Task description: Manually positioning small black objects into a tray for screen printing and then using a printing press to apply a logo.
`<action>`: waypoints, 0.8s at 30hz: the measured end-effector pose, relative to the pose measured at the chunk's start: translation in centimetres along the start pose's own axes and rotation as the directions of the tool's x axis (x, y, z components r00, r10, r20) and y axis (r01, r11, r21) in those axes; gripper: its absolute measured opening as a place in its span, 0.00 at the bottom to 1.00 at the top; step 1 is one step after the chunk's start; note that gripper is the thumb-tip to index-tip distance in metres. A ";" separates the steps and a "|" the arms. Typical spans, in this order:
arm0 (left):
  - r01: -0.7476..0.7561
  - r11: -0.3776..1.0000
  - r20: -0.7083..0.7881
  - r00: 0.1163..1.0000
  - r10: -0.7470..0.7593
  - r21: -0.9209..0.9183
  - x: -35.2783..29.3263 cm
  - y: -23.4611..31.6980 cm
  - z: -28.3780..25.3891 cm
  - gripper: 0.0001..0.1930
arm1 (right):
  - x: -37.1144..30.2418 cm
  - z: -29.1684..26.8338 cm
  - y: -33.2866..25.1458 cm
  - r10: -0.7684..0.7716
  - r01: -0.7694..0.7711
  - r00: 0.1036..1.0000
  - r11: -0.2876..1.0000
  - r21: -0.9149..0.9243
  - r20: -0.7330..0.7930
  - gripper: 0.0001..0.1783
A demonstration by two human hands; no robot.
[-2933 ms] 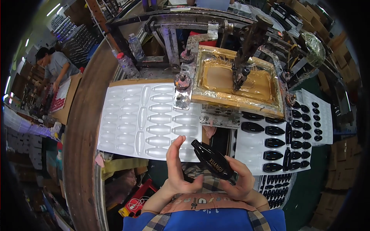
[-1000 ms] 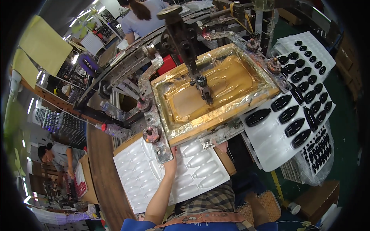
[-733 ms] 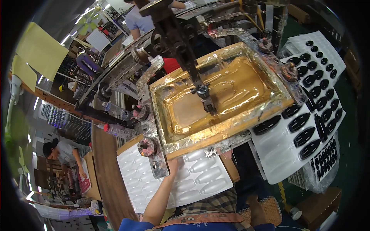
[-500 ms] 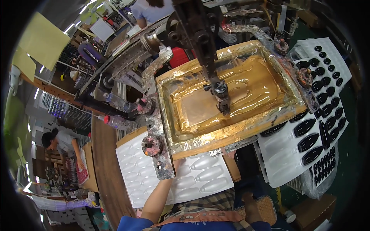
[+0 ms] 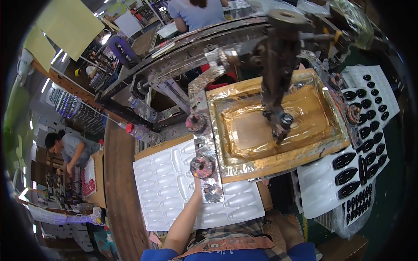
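A white moulded plastic sheet (image 5: 159, 191) with rows of bottle-shaped forms lies below and left of a screen-printing frame (image 5: 244, 174). Gold ink (image 5: 309, 104) lies wet on its mesh. A dark metal arm (image 5: 278, 82) reaches down over the mesh, its tip close to the ink. My left forearm (image 5: 185, 224) passes over the sheet; the left hand is hidden beneath the frame's paint-crusted metal side bar (image 5: 204, 152). My right forearm (image 5: 283, 228) rises beside the sheet's right edge. The right hand is mostly hidden below the frame, so its fingers cannot be made out.
White sheets holding glossy black bottle-shaped pieces (image 5: 346, 176) are at the right. A red-capped clear bottle (image 5: 143, 134) lies left of the machine, near a brown wooden tabletop (image 5: 124, 191). One person (image 5: 72, 150) works at the far left, another (image 5: 198, 15) at the back.
My view has shifted, so the frame and metal arm appear farther right and lower. More of my right forearm shows. Both hands stay largely hidden under the frame.
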State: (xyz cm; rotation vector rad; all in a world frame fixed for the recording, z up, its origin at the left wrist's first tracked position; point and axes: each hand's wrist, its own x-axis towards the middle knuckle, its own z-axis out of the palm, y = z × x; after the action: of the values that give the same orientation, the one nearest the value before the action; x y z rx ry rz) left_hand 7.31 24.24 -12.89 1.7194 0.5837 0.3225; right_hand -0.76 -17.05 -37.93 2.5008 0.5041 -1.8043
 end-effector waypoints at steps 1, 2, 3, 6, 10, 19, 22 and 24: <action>0.052 0.992 0.010 0.999 -0.051 -0.113 -0.2 0.8 0.4 0.15 | -0.4 -0.6 0.4 -0.003 0.003 1.000 1.000 0.000 -0.008 0.24; 0.106 0.969 0.025 0.994 -0.103 -0.225 -0.5 1.8 0.8 0.14 | -1.1 -1.0 0.8 -0.005 0.005 1.000 1.000 0.000 -0.013 0.24; 0.162 0.928 0.050 0.987 -0.154 -0.335 -0.8 2.7 1.3 0.14 | -1.8 -1.4 1.6 -0.003 0.003 1.000 1.000 0.001 -0.016 0.24; -0.211 0.965 -0.042 0.975 0.220 0.158 -0.8 5.5 1.2 0.12 | -3.7 -3.1 3.8 -0.003 0.003 0.999 1.000 -0.004 -0.033 0.24; 0.013 0.997 -0.118 0.993 -0.003 0.080 -0.7 4.7 1.7 0.08 | -5.3 -6.0 5.3 -0.036 0.035 0.997 0.999 -0.008 -0.065 0.23; 0.077 0.996 -0.142 0.986 -0.083 -0.047 -0.8 6.0 2.2 0.07 | -7.2 -8.7 6.4 -0.140 0.146 0.980 0.989 0.028 -0.139 0.23; -0.019 0.998 -0.153 0.988 0.027 0.051 -0.5 6.1 2.4 0.06 | -6.7 -10.1 6.1 -0.175 0.185 0.966 0.982 0.035 -0.191 0.22; -0.100 0.985 -0.169 0.978 0.123 0.138 -1.0 5.6 2.8 0.06 | -6.8 -10.3 7.0 -0.187 0.199 0.958 0.979 0.036 -0.218 0.22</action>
State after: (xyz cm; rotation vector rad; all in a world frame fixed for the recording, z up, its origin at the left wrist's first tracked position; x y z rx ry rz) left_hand 9.09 20.62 -8.05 1.8640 0.6493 0.5319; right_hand 8.67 -23.29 -29.36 2.7926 0.7391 -1.6345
